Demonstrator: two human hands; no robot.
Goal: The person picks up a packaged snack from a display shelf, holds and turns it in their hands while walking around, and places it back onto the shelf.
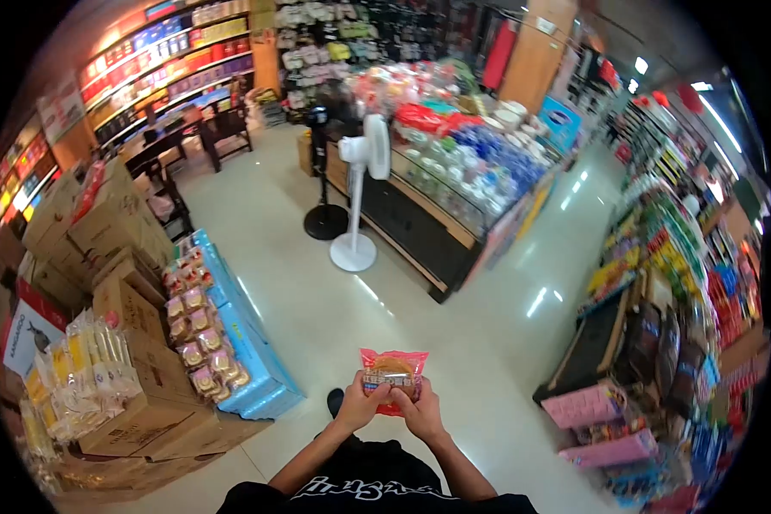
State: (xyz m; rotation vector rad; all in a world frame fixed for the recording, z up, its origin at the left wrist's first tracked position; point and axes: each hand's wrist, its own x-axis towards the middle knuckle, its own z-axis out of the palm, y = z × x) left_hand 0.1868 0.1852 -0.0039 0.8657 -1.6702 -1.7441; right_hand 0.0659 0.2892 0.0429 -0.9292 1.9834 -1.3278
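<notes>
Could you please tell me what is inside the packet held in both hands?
In the packet, a round brown item shows; the print, left hand and right hand cover parts of it.

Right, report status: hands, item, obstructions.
Left hand and right hand both on red-edged packet, thumbs across front. Packet held over floor. Nothing visible blocking packet.

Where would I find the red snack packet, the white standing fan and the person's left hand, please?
Red snack packet (392,358), head view, upper part.
White standing fan (353,254), head view, round base.
Left hand (422,410), head view, middle.
</notes>
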